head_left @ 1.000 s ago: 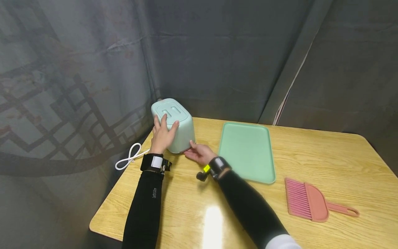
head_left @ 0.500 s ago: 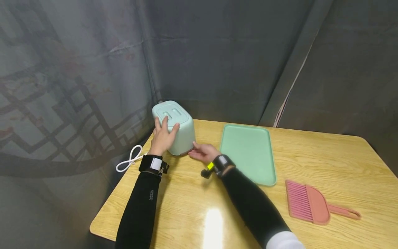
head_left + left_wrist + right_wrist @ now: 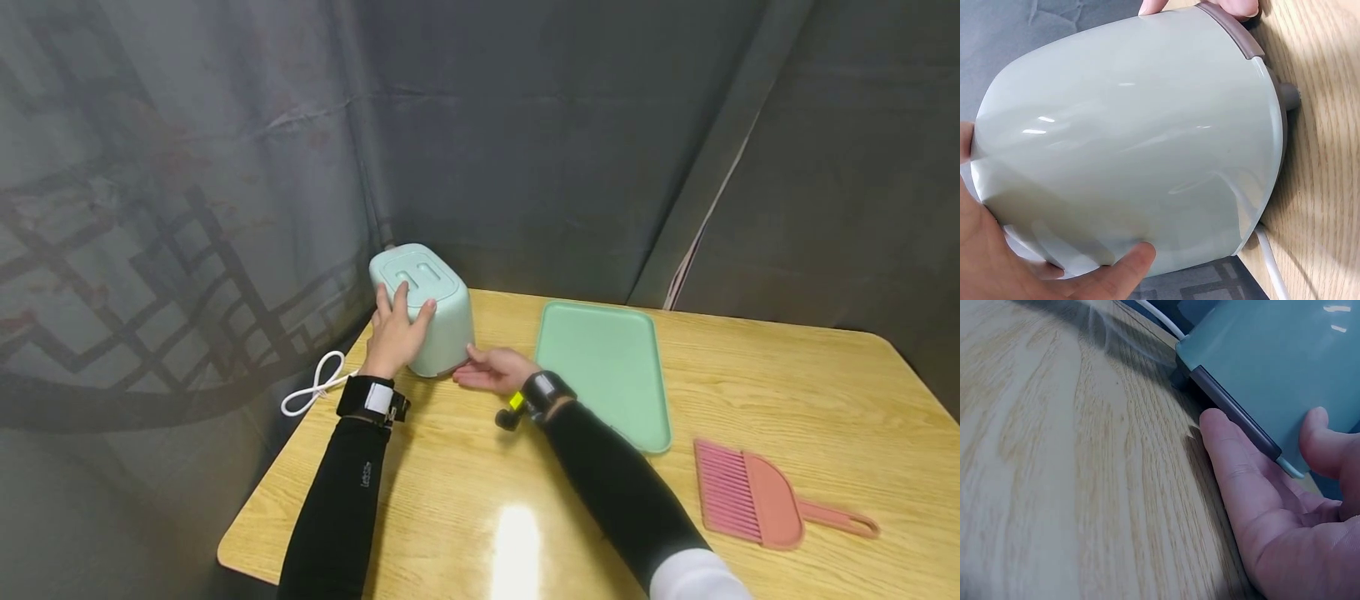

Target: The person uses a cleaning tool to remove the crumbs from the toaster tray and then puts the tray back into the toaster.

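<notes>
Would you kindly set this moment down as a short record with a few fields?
Left hand: left hand lies on top of the mint toaster, thumb on its side
Right hand: right hand touches the dark strip at the toaster's base
Cord: white cord looped at the table's left edge
Beside: green tray
Near right: pink brush
Surface: wooden table

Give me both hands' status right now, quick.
Left hand: open, spread flat on the mint toaster.
Right hand: pinching the toaster's brown bottom edge at table level.
</notes>
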